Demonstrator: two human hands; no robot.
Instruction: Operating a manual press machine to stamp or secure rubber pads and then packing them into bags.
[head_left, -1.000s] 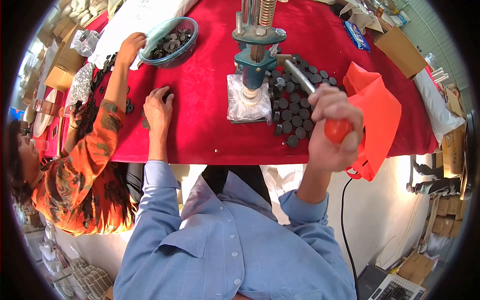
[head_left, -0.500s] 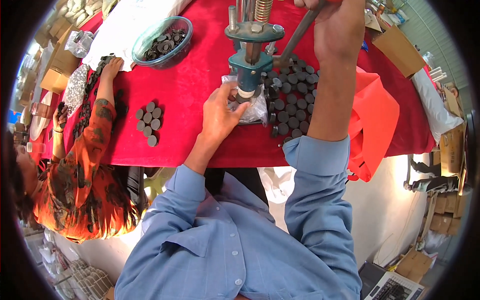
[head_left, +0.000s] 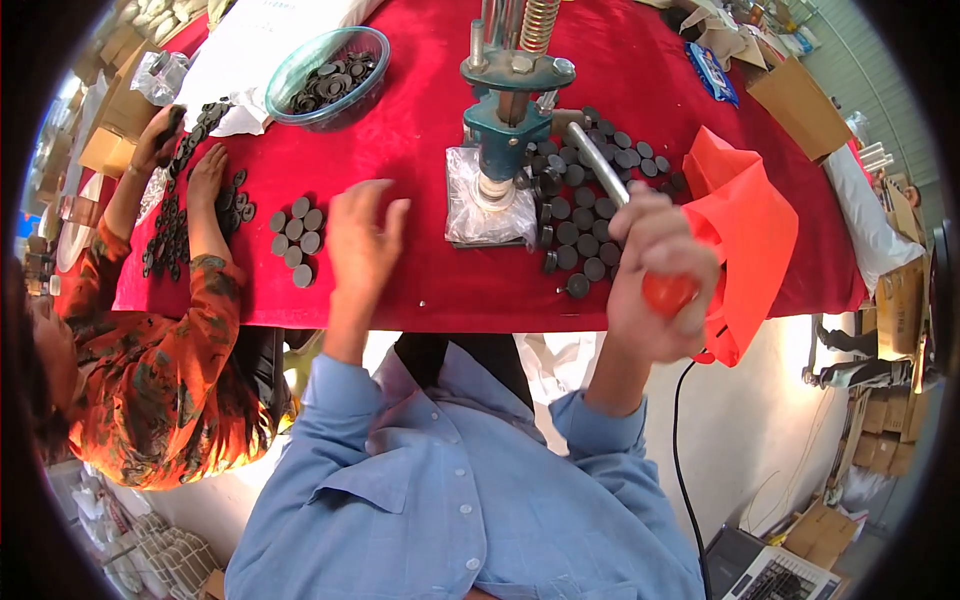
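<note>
A green hand press (head_left: pixel 508 130) stands on the red-covered table, its ram down over a base wrapped in clear plastic (head_left: pixel 470 225). My right hand (head_left: pixel 660 265) is closed round the end of the press's metal lever (head_left: pixel 600 165), with a red knob (head_left: pixel 668 292) showing at the fist. Left of the press, my left hand (head_left: pixel 365 235) is over the cloth, slightly blurred. Its thumb stands apart from the fingers and nothing shows in it. Beside it lies a small group of round black caps (head_left: pixel 293 228); many more black caps (head_left: pixel 585 220) lie right of the press.
A clear bowl (head_left: pixel 375 85) of black parts stands at the back left. At the left, a co-worker in an orange patterned sleeve (head_left: pixel 215 290) handles black pieces (head_left: pixel 170 225). A red-orange bag (head_left: pixel 745 230) hangs over the right table edge, near a blue packet (head_left: pixel 712 75).
My left hand has left the press base and moved left toward the small group of caps. My right hand has swung the lever down toward me. The co-worker's hands have shifted.
</note>
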